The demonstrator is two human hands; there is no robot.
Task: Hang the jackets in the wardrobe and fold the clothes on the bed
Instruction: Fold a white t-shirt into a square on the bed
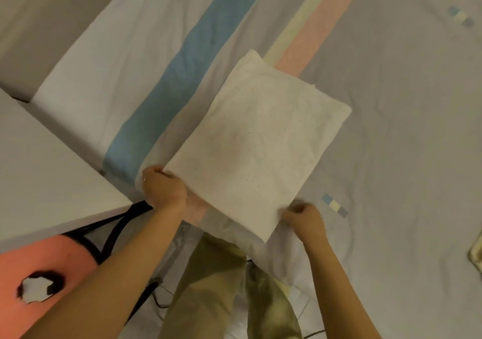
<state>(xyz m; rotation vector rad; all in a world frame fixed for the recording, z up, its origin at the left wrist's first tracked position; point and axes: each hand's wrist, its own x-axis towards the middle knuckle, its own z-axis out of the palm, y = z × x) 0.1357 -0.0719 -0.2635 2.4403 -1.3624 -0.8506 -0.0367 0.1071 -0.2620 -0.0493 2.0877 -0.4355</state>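
Observation:
A cream white garment (257, 143), folded into a flat rectangle, lies on the striped bed sheet (391, 104) near the bed's near edge. My left hand (163, 190) is closed on the garment's near left corner. My right hand (303, 220) is closed on its near right corner, slightly blurred. No jackets and no wardrobe are in view.
The sheet is grey with blue, yellow and pink stripes. A white table top (47, 177) stands at the left, touching the bed's edge. A salmon chair seat (39, 268) with a black frame sits under it. My legs in khaki trousers (208, 286) stand below the bed edge.

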